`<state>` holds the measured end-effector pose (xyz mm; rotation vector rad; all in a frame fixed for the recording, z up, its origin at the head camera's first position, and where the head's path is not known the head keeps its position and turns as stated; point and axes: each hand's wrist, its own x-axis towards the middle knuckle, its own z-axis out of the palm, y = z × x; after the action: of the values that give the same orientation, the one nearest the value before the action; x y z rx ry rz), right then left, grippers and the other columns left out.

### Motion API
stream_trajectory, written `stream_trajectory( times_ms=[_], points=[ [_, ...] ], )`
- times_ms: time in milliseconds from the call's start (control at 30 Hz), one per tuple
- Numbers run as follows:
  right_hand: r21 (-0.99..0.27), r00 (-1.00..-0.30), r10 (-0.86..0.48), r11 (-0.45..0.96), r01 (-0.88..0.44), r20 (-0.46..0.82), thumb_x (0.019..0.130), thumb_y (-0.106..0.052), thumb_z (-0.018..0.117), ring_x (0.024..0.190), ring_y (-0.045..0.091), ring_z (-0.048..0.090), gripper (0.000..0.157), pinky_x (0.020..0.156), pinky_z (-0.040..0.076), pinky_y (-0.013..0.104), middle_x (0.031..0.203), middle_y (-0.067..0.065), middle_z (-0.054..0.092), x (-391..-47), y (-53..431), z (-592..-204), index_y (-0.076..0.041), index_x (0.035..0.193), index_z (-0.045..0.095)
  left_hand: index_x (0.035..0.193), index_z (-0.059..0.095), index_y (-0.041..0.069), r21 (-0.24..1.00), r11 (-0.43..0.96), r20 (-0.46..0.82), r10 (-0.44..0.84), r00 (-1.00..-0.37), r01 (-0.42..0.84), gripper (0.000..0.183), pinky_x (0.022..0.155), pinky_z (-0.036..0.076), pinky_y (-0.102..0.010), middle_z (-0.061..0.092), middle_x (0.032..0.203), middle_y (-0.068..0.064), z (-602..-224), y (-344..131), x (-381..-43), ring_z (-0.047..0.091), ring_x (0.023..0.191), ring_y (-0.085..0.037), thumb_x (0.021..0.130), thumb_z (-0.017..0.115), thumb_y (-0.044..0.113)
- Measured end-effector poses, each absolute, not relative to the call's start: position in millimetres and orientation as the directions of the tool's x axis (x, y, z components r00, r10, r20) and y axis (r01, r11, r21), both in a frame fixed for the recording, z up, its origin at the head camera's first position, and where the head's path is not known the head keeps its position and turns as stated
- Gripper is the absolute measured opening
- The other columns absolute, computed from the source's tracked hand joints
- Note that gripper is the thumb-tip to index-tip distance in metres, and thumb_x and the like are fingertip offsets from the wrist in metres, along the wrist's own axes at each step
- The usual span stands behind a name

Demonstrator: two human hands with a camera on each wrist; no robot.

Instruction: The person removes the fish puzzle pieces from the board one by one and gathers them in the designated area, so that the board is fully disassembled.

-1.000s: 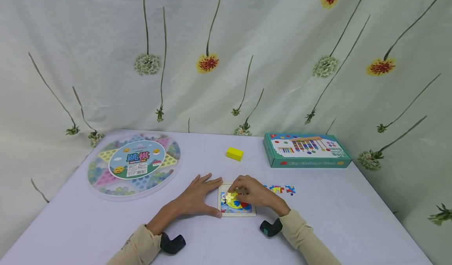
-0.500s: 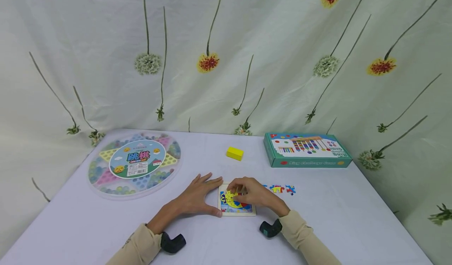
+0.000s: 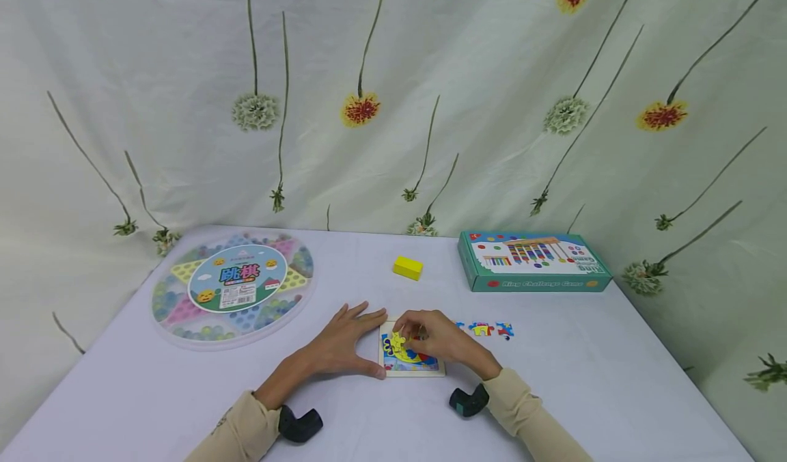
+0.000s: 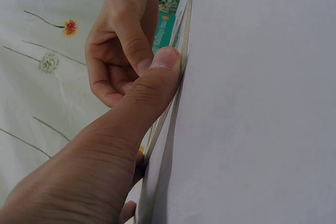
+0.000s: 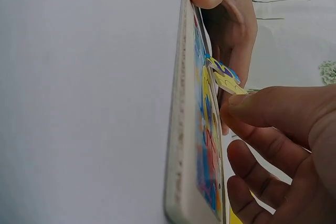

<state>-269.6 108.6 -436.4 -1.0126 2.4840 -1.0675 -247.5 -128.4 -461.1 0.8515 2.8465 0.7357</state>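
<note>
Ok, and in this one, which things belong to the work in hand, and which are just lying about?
Part of the job:
puzzle tray, its edge touched by the left hand
yellow puzzle piece, pinched by the right hand
loose puzzle pieces, right of the tray

Apparently just lying about:
yellow block
green game box
round board game

My head feed shows a plain white counter (image 3: 381,421). On its left side, toward the back, I have a round, labelled clear case (image 3: 233,279) lying flat; at the back right sits a green box (image 3: 535,262) lettered Ring Challenge Game. A yellow block (image 3: 408,268) lies between the two, well apart from both. Nearer me, around the middle, the puzzle tray (image 3: 413,374) lies flat, and to its right I make out loose puzzle pieces (image 3: 481,329), one partly hidden.
</note>
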Motion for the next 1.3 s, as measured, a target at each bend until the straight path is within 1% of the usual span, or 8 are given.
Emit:
stream_trajectory(
  times_ms=[200,400,533,700,800,1000,1300],
  points=[
    [-0.727,-0.732,-0.680,0.486,-0.486,0.035,0.088,-0.004,0.065,0.079,0.011,0.054,0.020,0.074,0.048,0.020,0.085,-0.003,0.062,-270.1,109.5,-438.3,-0.009,0.108,0.065,0.147,0.041,0.016,0.464,0.731,0.056,0.539,-0.841,0.500,0.101,0.117,0.004,-0.057,0.038,0.152,0.002,-462.1,-127.1,-247.8,0.017,0.146,-0.032,0.067,0.069,0.071],
    [-0.736,-0.738,-0.674,0.482,-0.475,0.035,0.088,-0.006,0.066,0.078,0.008,0.055,0.020,0.079,0.050,0.019,0.084,-0.004,0.062,-269.8,112.9,-438.5,-0.009,0.108,0.065,0.147,0.040,0.016,0.469,0.730,0.049,0.540,-0.840,0.497,0.101,0.117,0.003,-0.057,0.038,0.152,0.002,-462.5,-126.1,-247.4,0.016,0.146,-0.032,0.067,0.069,0.071],
    [-0.738,-0.743,-0.668,0.484,-0.470,0.034,0.089,-0.007,0.066,0.080,0.009,0.057,0.020,0.085,0.051,0.023,0.084,-0.004,0.062,-270.2,115.1,-437.3,-0.010,0.108,0.066,0.147,0.040,0.017,0.467,0.735,0.042,0.537,-0.843,0.492,0.100,0.117,0.003,-0.057,0.037,0.152,0.002,-462.9,-126.0,-247.1,0.016,0.146,-0.031,0.067,0.070,0.070],
    [-0.738,-0.756,-0.654,0.494,-0.460,0.033,0.089,-0.008,0.066,0.084,0.013,0.057,0.019,0.090,0.052,0.031,0.085,-0.003,0.062,-270.8,119.5,-435.9,-0.010,0.108,0.066,0.147,0.040,0.017,0.462,0.738,0.040,0.536,-0.843,0.491,0.101,0.117,0.003,-0.057,0.037,0.152,0.003,-462.9,-126.2,-246.9,0.016,0.146,-0.031,0.067,0.070,0.070],
    [-0.740,-0.761,-0.647,0.491,-0.459,0.043,0.089,-0.009,0.067,0.085,0.013,0.057,0.019,0.090,0.052,0.032,0.085,-0.002,0.062,-270.5,123.7,-434.2,-0.009,0.108,0.067,0.147,0.040,0.017,0.458,0.741,0.041,0.534,-0.845,0.491,0.101,0.117,0.004,-0.056,0.037,0.152,0.003,-462.7,-126.3,-246.9,0.016,0.146,-0.031,0.067,0.070,0.070],
    [-0.736,-0.774,-0.631,0.495,-0.461,0.061,0.089,-0.008,0.066,0.083,0.012,0.056,0.019,0.084,0.052,0.025,0.084,-0.004,0.060,-267.1,139.0,-428.3,-0.009,0.108,0.067,0.147,0.040,0.017,0.458,0.743,0.047,0.528,-0.848,0.488,0.101,0.117,0.004,-0.056,0.038,0.152,0.002,-462.0,-126.1,-247.1,0.017,0.146,-0.031,0.066,0.071,0.069],
    [-0.710,-0.798,-0.593,0.517,-0.479,0.107,0.087,-0.006,0.068,0.079,0.011,0.056,0.020,0.077,0.052,0.022,0.083,-0.005,0.059,-264.3,167.8,-428.3,-0.009,0.107,0.067,0.147,0.041,0.017,0.461,0.742,0.051,0.524,-0.850,0.486,0.100,0.117,0.004,-0.057,0.038,0.152,0.001,-460.1,-125.9,-246.1,0.017,0.146,-0.032,0.066,0.074,0.066]
  ],
)
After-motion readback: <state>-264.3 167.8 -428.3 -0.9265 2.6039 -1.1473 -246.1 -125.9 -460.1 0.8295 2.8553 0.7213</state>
